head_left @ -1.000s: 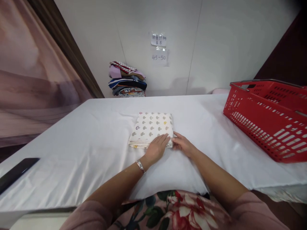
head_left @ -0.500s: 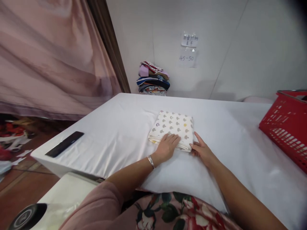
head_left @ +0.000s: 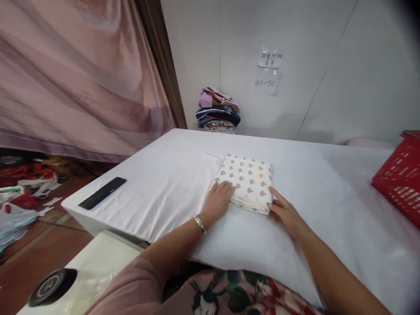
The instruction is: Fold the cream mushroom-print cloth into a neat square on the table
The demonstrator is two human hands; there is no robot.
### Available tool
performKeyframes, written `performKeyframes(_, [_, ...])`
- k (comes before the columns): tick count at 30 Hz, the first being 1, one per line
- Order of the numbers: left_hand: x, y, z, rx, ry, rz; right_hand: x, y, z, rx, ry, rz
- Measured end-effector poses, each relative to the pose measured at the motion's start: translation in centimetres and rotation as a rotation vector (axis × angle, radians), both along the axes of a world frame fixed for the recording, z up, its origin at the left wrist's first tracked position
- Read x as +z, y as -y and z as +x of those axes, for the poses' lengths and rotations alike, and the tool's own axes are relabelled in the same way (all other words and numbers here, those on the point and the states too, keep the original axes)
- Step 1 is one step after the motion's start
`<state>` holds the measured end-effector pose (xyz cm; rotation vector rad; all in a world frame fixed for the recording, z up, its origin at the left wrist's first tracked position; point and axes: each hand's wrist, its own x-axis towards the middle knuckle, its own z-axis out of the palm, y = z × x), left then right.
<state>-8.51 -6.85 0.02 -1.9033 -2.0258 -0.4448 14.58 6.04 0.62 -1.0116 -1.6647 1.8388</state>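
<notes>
Left hand [head_left: 219,202] slides left along the cloth [head_left: 247,177]

Since the earlier frames the left hand has moved from the cloth's near right part to its near left corner, and the view has swung so that the basket [head_left: 398,175] sits farther out at the right. The cloth lies folded in layers, white with grey, yellow and purple motifs, midway along the tabletop [head_left: 164,175], between its near and far edges. The left hand rests palm down on it, fingers side by side and clamped on nothing. The right hand [head_left: 285,216] is at the cloth's right side, index finger and thumb spread apart at the edge by the near right corner; whether they pinch a layer I cannot tell.

A phone [head_left: 103,193] lies by the tabletop's near left corner. Beyond the far edge stands a pile of folded fabrics [head_left: 219,113]. 2 sheets hang on the wall [head_left: 305,52]: the lower sheet [head_left: 266,84] reads "45-50"; the upper sheet [head_left: 271,60] bears 2 lines of handwritten Chinese, too blurred to read surely. Below the near left corner, a black disc [head_left: 52,286] carries a round emblem, not legible.
</notes>
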Motion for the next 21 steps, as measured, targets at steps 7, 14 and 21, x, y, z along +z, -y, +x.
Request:
performKeyframes(7, [0.2, 2.6, -4.4, 0.138, 0.188, 0.075, 0.1, 0.1, 0.3, 0.004, 0.241, 0.33])
performKeyframes(14, [0.6, 2.5, -4.3, -0.039, 0.323, 0.272, 0.7, 1.3, 0.0, -0.116, 0.179, 0.878])
performKeyframes(21, [1.2, 0.6, -3.0, -0.197, 0.211, 0.136, 0.7, 1.7, -0.4, -0.015, 0.292, 0.965])
